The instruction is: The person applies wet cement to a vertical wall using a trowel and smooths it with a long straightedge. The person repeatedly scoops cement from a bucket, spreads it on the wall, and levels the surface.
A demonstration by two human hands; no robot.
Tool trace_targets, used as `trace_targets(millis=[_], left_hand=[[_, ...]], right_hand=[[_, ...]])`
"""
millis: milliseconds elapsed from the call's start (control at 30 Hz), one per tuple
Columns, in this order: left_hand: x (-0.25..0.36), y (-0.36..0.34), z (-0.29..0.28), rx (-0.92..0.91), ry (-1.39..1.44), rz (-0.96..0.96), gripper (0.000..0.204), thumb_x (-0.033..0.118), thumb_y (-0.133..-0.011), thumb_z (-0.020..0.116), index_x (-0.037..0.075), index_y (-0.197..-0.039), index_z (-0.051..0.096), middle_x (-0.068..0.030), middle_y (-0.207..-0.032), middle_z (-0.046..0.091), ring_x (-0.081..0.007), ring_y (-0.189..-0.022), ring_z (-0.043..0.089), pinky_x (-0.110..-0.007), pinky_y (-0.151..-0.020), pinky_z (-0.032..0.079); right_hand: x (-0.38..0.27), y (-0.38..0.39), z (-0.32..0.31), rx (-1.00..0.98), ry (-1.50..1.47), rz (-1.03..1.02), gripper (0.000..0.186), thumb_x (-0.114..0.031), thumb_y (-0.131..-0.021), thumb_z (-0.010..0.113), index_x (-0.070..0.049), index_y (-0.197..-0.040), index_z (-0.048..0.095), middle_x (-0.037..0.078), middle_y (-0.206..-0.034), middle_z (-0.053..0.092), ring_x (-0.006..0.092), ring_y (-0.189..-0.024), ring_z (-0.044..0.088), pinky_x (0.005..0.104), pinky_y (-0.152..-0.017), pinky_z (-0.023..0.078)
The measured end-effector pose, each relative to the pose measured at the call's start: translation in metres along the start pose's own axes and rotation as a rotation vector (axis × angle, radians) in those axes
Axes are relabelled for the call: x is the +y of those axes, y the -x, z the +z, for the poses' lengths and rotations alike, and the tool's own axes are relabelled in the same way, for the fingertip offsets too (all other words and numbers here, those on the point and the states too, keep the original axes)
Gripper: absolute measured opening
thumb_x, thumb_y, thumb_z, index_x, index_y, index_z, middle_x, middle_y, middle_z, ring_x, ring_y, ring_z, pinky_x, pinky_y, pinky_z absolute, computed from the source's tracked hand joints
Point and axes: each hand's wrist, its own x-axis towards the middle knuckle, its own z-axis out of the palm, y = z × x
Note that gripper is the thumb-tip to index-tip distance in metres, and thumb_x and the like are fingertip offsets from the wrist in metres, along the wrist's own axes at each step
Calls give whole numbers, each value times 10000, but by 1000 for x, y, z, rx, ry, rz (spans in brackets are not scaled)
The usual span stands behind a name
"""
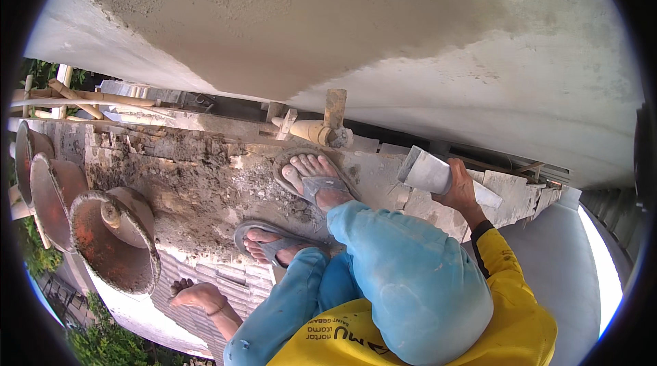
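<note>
In my right hand (460,189) is a plastering trowel (426,172), its grey metal blade smeared with mortar and reaching out on both sides of my fist. It is held above the boards to the right of my feet, apart from the wall. My left hand (198,295) hangs low at the left, beyond my knee, with a thin band at the wrist. Its dirty fingers are slightly bent and apart, and I see nothing in them. The wall (287,31) ahead carries a darker patch of wet plaster, rough at the upper left and smoother toward the middle.
Several mortar-crusted buckets (113,239) line the left end of the plank platform (185,188). Bamboo poles (82,98) stand beyond them. A bamboo post (335,109) rises between the platform and wall, by my sandalled feet (311,178). Roof tiles (226,280) lie below.
</note>
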Motion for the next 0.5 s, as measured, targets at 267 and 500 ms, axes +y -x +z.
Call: trace_targets(millis=[267, 500], left_hand=[[61, 185, 116, -1514, 354, 188, 503, 267, -928, 679, -25, -1298, 504, -166, -1239, 603, -237, -1106, 611, -373, -963, 498], [125, 241, 148, -1266, 287, -223, 395, 254, -1007, 659, -68, -1226, 590, -116, -1150, 650, -162, -1052, 575, -334, -917, 481]], right_hand=[[-196, -143, -97, 83, -373, -314, 853, -301, -636, 887, -53, -1345, 480, 166, -1148, 615, 377, -1018, 668, 456, -846, 558], [-223, -159, -66, -105, -483, -574, 1145, -488, -636, 935, -76, -1519, 332, 200, -1241, 608, 382, -1132, 650, 478, -956, 531]])
